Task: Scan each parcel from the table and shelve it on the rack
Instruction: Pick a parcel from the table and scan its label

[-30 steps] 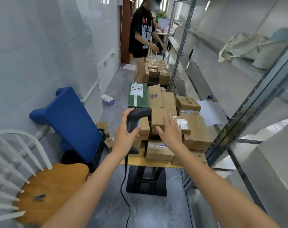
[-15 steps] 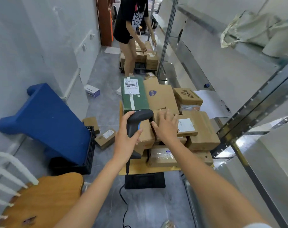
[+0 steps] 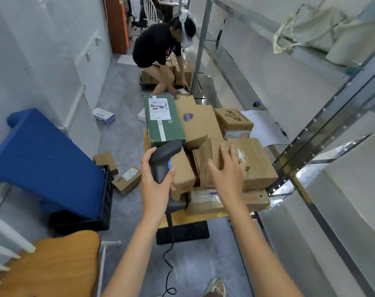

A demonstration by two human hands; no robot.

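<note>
Many parcels still crowd the tabletop [image 3: 195, 217] mid-frame; left hand [image 3: 158, 181] grips the scanner [image 3: 163, 161], right hand [image 3: 227, 172] spread on a brown parcel [image 3: 212, 155]; rack [image 3: 332, 116] shelves right mostly bare.

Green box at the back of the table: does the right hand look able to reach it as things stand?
Probably yes. The right hand rests on a cardboard parcel nearer the person; the green box tops the pile, uncovered, though the scanner sits beside the path.
</note>
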